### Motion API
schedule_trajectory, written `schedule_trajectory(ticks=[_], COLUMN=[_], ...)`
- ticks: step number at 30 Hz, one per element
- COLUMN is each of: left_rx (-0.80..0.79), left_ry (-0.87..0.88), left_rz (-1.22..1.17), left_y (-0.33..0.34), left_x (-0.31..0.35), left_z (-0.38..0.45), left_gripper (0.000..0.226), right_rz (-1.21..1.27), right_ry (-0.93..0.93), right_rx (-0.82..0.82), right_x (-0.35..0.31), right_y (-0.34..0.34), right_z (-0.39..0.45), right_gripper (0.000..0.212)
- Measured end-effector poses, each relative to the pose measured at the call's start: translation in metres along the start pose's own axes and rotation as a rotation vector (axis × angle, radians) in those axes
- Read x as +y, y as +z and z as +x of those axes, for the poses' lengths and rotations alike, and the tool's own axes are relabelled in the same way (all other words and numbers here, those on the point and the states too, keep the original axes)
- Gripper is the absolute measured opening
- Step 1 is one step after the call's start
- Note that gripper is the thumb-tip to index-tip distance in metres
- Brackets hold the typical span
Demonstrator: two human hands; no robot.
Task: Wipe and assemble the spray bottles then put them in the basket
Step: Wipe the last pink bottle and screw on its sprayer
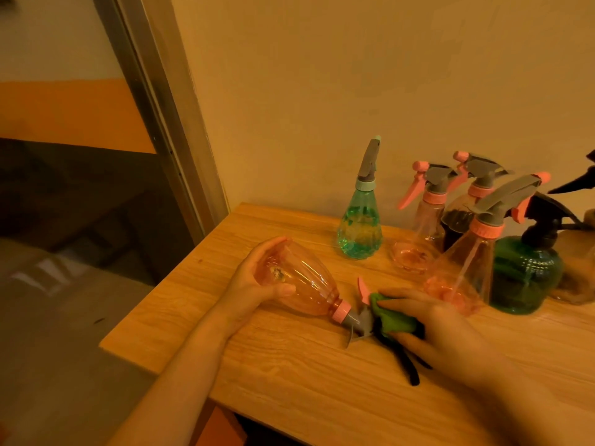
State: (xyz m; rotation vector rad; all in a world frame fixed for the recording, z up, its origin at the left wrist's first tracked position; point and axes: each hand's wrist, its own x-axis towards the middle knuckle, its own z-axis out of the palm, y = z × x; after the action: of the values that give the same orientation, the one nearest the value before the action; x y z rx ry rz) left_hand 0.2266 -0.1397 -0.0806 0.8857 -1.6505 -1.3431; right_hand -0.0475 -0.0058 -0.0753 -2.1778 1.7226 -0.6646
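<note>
A clear pink spray bottle is tipped on its side over the wooden table, base to the left, grey and pink spray head to the right. My left hand grips its wide base. My right hand holds a green cloth pressed against the spray head. Black strands hang from under the cloth.
Along the wall stand a pale green bottle, three pink-capped bottles and a dark green bottle with a black head. The table's left edge drops to the floor beside a door frame. No basket is in view.
</note>
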Motion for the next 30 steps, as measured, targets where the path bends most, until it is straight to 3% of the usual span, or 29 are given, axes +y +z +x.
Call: schedule_trajectory(ticks=[3, 7, 9, 17, 25, 30], left_rx=[-0.002, -0.015, -0.020, 0.014, 0.026, 0.009], left_ry=[0.003, 0.002, 0.009, 0.007, 0.007, 0.052], left_rz=[-0.019, -0.026, -0.020, -0.028, -0.043, 0.026], left_y=[0.000, 0.000, -0.001, -0.001, -0.001, -0.001], left_x=[-0.001, -0.001, -0.002, -0.005, -0.003, -0.002], left_z=[0.001, 0.002, 0.002, 0.003, 0.002, -0.002], left_gripper=[0.088, 0.088, 0.087, 0.086, 0.083, 0.088], right_rz=[0.005, 0.085, 0.099, 0.008, -0.031, 0.149], right_ry=[0.036, 0.097, 0.095, -0.006, 0.061, 0.133], right_rx=[0.041, 0.293, 0.331, 0.168, 0.109, 0.425], right_x=[-0.001, -0.009, -0.014, -0.012, -0.002, -0.019], right_y=[-0.002, 0.008, 0.018, 0.024, 0.009, 0.013], right_z=[-0.001, 0.008, 0.017, 0.025, 0.008, 0.009], right_gripper=[0.044, 0.044, 0.043, 0.042, 0.040, 0.057])
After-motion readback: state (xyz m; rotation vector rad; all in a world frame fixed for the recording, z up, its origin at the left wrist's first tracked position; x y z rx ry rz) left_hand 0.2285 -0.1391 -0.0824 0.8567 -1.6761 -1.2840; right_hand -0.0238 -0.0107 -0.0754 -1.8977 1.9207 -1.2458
